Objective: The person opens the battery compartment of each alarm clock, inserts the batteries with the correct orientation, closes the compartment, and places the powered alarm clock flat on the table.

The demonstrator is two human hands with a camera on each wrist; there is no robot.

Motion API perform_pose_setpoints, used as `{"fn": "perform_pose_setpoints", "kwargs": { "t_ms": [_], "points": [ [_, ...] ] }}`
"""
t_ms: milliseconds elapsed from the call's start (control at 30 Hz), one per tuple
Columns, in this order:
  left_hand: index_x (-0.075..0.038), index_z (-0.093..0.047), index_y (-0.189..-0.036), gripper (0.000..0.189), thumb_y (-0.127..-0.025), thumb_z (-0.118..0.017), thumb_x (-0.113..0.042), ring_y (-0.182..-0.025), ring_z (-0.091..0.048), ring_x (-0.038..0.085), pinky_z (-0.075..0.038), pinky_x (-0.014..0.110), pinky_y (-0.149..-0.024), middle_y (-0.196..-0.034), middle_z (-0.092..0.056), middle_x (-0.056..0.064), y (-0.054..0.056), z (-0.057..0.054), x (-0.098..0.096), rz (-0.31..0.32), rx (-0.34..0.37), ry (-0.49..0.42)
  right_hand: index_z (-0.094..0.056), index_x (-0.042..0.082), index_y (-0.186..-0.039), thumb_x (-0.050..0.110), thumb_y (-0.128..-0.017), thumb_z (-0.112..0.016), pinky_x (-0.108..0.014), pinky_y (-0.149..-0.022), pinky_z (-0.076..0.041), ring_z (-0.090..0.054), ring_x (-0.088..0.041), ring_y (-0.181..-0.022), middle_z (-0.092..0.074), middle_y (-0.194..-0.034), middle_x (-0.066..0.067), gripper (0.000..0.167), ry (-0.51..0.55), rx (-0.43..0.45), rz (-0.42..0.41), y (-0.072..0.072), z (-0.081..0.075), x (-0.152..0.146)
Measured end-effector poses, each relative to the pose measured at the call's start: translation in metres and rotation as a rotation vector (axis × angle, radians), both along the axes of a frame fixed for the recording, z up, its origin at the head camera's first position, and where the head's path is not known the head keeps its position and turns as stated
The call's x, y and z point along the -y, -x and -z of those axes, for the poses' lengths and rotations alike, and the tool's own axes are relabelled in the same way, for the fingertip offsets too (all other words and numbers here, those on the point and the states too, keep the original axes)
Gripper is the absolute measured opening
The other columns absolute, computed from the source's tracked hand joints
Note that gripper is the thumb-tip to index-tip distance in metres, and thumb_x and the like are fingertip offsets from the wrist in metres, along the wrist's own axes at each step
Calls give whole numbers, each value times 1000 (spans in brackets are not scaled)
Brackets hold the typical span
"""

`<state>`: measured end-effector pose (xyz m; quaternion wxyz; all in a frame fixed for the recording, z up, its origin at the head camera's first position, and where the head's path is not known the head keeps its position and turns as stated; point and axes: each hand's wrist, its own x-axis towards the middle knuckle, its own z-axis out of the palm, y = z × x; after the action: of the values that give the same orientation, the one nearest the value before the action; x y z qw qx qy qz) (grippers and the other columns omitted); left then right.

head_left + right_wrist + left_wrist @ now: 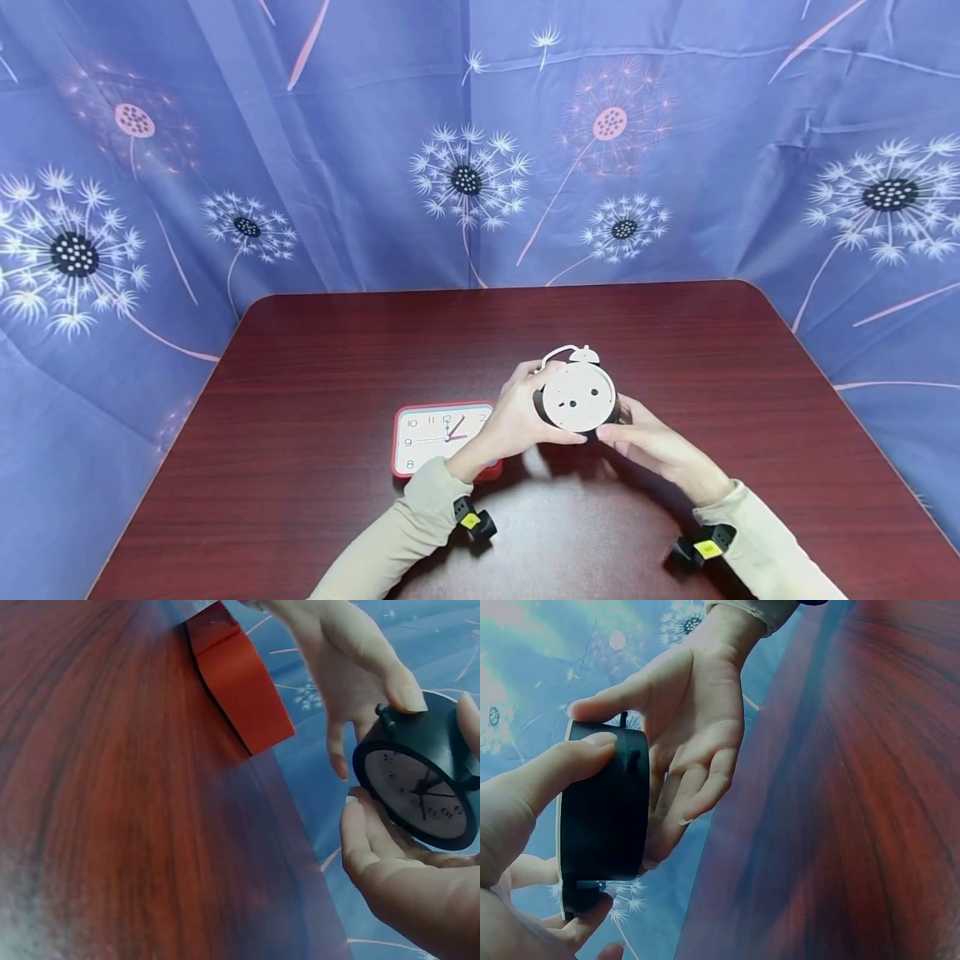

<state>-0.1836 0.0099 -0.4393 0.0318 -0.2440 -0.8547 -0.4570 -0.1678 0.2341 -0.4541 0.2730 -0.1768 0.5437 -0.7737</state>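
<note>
A round twin-bell-style alarm clock point(577, 398) is held up over the table, its white back and white bell turned toward the head camera. My left hand point(521, 412) grips its left side, with the thumb pressed on the black casing point(604, 806). On the lower right, my right hand point(656, 437) holds it with the thumb at the bottom edge and the fingers around the front side. The right wrist view shows the dial point(416, 787) with its dark hands, facing away from the head. One small black foot stands out beside the left thumb.
A rectangular clock with a red frame point(396, 442) lies face up on the dark red wooden table point(315, 358), partly covered by my left forearm. Behind the table hangs a blue cloth point(360, 167) with dandelion prints. Both wrists carry small black cameras.
</note>
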Motion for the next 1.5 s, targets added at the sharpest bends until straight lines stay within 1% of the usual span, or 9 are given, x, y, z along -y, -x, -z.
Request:
{"fn": "perform_pose_setpoints", "kwargs": {
  "t_ms": [167,333,467,600,700,800,1000,1200,1500],
  "points": [
    [-21,-57,-131,87,-53,-94,-32,-125,-48,18,-42,41,-99,-132,-53,9,0,0,0,-12,19,-32,-47,13,-128,-6,-92,-50,-20,-94,-47,-60,-5,-108,-59,-121,4,41,28,-33,14,-1,4,1],
    [-21,-58,-132,86,-54,-94,-31,-126,-47,19,-41,42,-99,-132,-53,8,-2,0,-1,-36,38,-68,-41,10,-138,-3,-99,-43,-25,-100,-45,-56,-8,-119,-56,-132,1,42,226,-67,-89,4,11,7],
    [-18,-57,-134,86,-56,-93,-29,-121,-52,23,-42,42,-98,-132,-52,9,-5,1,-4,-79,71,-121,-33,11,-145,5,-104,-35,-27,-101,-43,-53,-9,-120,-51,-137,1,42,305,-80,-131,4,13,11],
    [-20,-57,-135,85,-58,-92,-28,-120,-53,25,-41,42,-98,-134,-52,9,-6,2,-6,-89,96,-157,-35,12,-144,5,-105,-31,-24,-96,-44,-55,-9,-113,-53,-133,3,40,325,-49,-97,3,14,13],
    [-21,-54,-137,86,-61,-91,-29,-122,-52,25,-40,44,-100,-138,-51,8,-7,2,-8,-76,107,-154,-36,14,-144,5,-104,-33,-24,-97,-44,-55,-7,-116,-53,-135,4,41,324,-42,-70,3,13,12],
    [-20,-50,-140,87,-63,-90,-30,-124,-51,25,-40,45,-101,-141,-49,9,-7,2,-8,-60,110,-136,-38,14,-142,3,-103,-35,-24,-97,-44,-55,-6,-117,-54,-135,4,41,297,-51,-43,2,12,12],
    [-21,-44,-144,95,-63,-89,-36,-132,-43,29,-40,47,-104,-147,-42,13,-6,0,-8,-41,91,-26,-39,13,-140,-4,-98,-40,-23,-96,-45,-56,-6,-114,-56,-130,4,45,176,-91,34,2,5,11],
    [-16,-35,-150,107,-61,-90,-39,-137,-36,31,-37,50,-107,-151,-37,16,-4,-4,-4,8,80,57,-44,18,-132,-4,-89,-55,-21,-94,-47,-58,-4,-109,-60,-121,6,49,16,-80,150,3,-2,11],
    [-13,-27,-153,106,-69,-84,-43,-141,-31,28,-32,51,-111,-155,-33,11,-3,-9,2,29,104,33,-40,15,-139,-1,-82,-67,-22,-89,-49,-58,-5,-108,-57,-123,5,65,-209,-151,240,6,-8,8]
  ]
}}
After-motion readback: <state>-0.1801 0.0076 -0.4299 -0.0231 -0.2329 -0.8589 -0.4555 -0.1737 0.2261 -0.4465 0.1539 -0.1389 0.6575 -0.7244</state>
